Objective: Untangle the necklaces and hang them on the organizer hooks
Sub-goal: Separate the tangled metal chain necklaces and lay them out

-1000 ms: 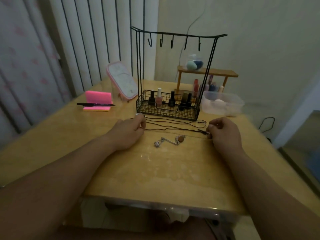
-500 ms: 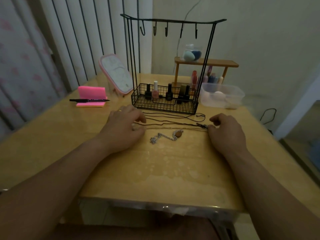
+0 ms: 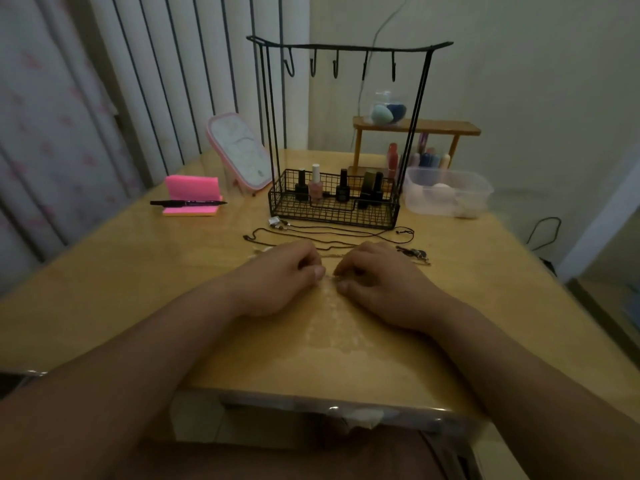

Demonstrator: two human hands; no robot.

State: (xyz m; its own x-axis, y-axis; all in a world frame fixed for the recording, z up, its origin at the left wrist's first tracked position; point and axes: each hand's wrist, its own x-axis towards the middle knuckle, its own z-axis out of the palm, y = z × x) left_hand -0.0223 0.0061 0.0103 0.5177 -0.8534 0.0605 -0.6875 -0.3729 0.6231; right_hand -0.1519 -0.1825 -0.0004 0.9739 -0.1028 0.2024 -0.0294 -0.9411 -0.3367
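My left hand (image 3: 280, 275) and my right hand (image 3: 377, 278) lie side by side on the wooden table (image 3: 138, 289), fingers curled, thumbs almost meeting. Between the fingertips shows a short bit of the silver chain necklace (image 3: 331, 277); both hands pinch it and cover the rest. Just beyond the hands, black cord necklaces (image 3: 332, 233) lie loose in long loops, with a dark pendant cluster (image 3: 414, 252) at the right and a small silver pendant (image 3: 275, 221) at the left. Behind them stands the black wire organizer (image 3: 332, 211), its row of hooks (image 3: 336, 67) bare.
Nail polish bottles (image 3: 341, 190) stand in the organizer's basket. A pink sticky-note pad with a black pen (image 3: 188, 203) and a pink-framed mirror (image 3: 239, 150) are at the left. A clear plastic tub (image 3: 446, 195) and a wooden shelf (image 3: 415, 128) stand at the right.
Both hands let go of the ends of the black cord and came together at the middle over the silver chain. The cord now lies free on the table.
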